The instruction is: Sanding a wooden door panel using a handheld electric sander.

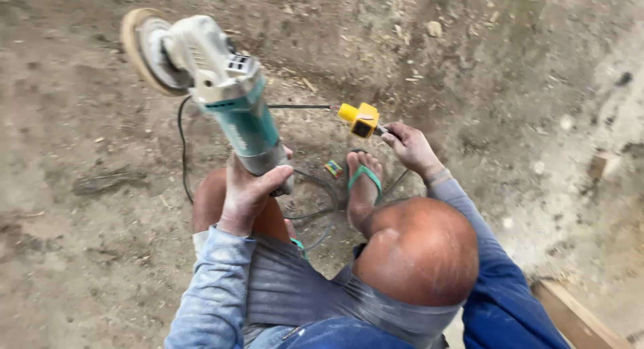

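My left hand (pixel 247 191) grips the rear of a teal and white angle grinder (pixel 225 87), held up with its round sanding disc (pixel 137 48) pointing away to the upper left. My right hand (pixel 410 147) reaches down to the dirt floor and holds a plug at a yellow socket block (pixel 359 119). A black cable (pixel 315 194) runs from the grinder in a loop over the ground between my bare knees. My foot in a green sandal (pixel 364 178) rests just below the socket block.
Dusty dirt floor (pixel 87 208) with wood chips and small stones all round. A small coloured object (pixel 333 168) lies beside the foot. A wooden plank (pixel 580 315) lies at the lower right. A small wood block (pixel 604 164) sits at the right.
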